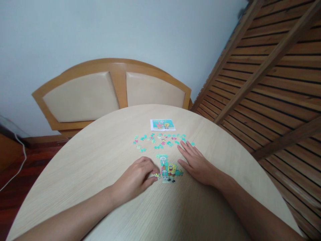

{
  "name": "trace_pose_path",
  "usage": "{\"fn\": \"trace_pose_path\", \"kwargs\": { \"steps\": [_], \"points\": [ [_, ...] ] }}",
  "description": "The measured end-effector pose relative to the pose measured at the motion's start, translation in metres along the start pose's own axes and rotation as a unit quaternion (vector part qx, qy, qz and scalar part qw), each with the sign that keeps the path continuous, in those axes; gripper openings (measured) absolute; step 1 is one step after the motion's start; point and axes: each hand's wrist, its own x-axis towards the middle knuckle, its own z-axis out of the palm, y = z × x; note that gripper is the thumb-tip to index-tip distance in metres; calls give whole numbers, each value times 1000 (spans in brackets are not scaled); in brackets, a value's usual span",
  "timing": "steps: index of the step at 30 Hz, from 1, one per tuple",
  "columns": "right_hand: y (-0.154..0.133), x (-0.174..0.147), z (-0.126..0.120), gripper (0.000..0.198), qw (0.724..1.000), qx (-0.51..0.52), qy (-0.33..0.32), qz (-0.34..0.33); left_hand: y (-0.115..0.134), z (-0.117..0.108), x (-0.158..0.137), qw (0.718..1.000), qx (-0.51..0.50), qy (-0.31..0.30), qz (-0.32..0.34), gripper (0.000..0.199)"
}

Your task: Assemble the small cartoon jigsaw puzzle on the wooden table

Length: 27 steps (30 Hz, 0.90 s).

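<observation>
A partly joined jigsaw puzzle point(164, 169) lies on the round table, showing a tall pale cartoon figure and a yellow square one. At its left edge, my left hand point(137, 175) has thumb and fingers closed around a small yellowish puzzle piece point(157, 175). The piece touches or nearly touches the joined part; I cannot tell which. My right hand point(197, 162) rests flat to the right of the puzzle, fingers spread and holding nothing. Its fingertips reach the right end of the loose puzzle pieces point(163, 143), mostly teal with some pink, scattered beyond the joined part.
A picture card point(163, 125) with the cartoon scene lies behind the loose pieces. The pale wooden table point(100, 150) has a curved far edge. Beyond it stands a cushioned wooden bench back point(117, 83) against the wall. Wooden slats point(263, 77) rise on the right.
</observation>
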Motion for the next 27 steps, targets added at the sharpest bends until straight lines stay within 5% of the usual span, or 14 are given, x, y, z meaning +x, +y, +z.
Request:
{"fn": "trace_pose_path", "kwargs": {
  "steps": [11, 21, 27],
  "points": [
    [-5, 2, -5, 64, 1000, -5, -4, 1, 10, 7, 0, 999, 31, -2, 12, 5],
    [-36, 1, -24, 44, 973, 99, 35, -206, 16, 6, 1, 996, 86, -10, 18, 10],
    [-43, 1, -20, 34, 966, 123, 25, -226, 13, 7, -1, 990, 137, -24, 35, 15]
  ]
}}
